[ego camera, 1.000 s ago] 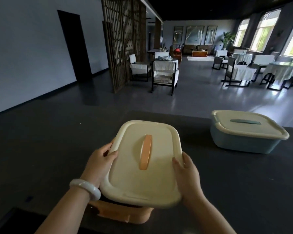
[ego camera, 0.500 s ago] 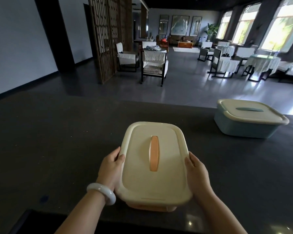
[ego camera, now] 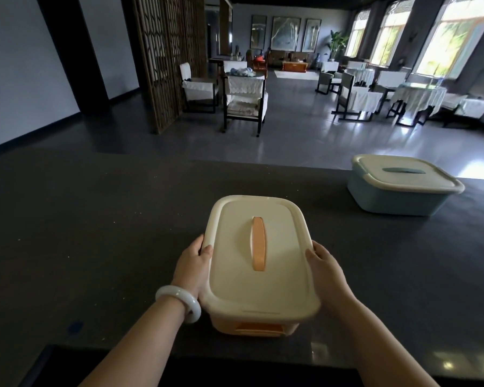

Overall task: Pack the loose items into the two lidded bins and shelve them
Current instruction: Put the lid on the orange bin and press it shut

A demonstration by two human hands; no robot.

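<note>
1. Head view: the orange bin (ego camera: 259,263) is near, at the middle of the counter (ego camera: 95,233), with its lid on. The left hand (ego camera: 193,266) and right hand (ego camera: 326,270) grip its long sides, thumbs over the lid rim and fingers hidden beneath.
2. The blue bin (ego camera: 403,188) stands lidded at far right, well apart.
3. My worry: lifting by the rim alone could pop the lid and drop the bin.
4. No label or writing is legible.

Lidded bin (ego camera: 280,277) sits front-centre on bench (ego camera: 95,233); second lidded bin (ego camera: 397,196) behind it, far right, well apart.
</note>
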